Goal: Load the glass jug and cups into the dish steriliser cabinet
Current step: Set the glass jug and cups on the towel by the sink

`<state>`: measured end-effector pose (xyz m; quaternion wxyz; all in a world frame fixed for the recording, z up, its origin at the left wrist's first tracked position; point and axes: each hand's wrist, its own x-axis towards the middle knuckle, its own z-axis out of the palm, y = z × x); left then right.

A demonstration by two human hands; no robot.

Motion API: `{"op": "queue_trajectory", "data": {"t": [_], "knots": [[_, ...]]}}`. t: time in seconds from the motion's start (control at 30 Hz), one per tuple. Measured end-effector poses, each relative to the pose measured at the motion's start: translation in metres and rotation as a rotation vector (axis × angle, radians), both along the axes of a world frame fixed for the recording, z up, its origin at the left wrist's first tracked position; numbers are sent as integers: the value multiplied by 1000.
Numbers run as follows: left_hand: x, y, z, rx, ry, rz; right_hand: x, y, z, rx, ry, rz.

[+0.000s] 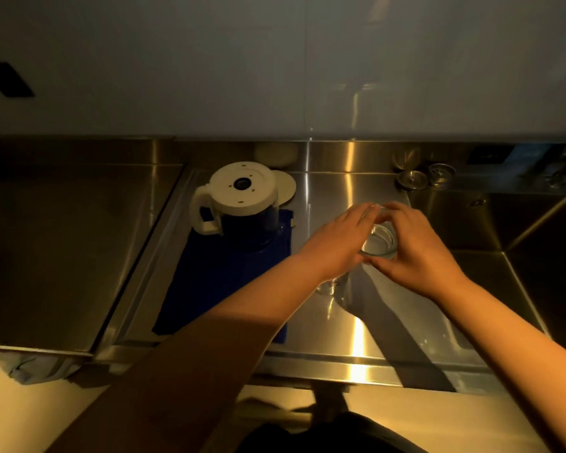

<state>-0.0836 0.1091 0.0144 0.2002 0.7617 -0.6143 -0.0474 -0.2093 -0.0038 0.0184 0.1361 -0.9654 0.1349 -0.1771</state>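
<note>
On a steel kitchen surface (356, 325) beside a sink (504, 230), we hold a clear glass cup (380, 242) between both hands: our left hand (335, 245) curls round its near side, our right hand (417, 253) pinches its rim. A second glass (332, 286) stands just below our left wrist. Left of our hands, the glass jug (241, 199) rests upside down on a blue mat (216, 282).

Head camera looks steeply down, close over the steel counter (356, 322).
</note>
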Motion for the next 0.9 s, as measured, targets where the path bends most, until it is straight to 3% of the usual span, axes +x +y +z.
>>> {"op": "queue_trajectory", "data": {"t": [0.27,0.47,0.9], "knots": [[33,122,18,32,-15,-8,35,119,1,52,-118,31],[60,195,-11,126,-39,-11,63,191,-31,141,-47,42],[94,245,-71,316,-73,16,100,242,-100,271,89,-9]]}}
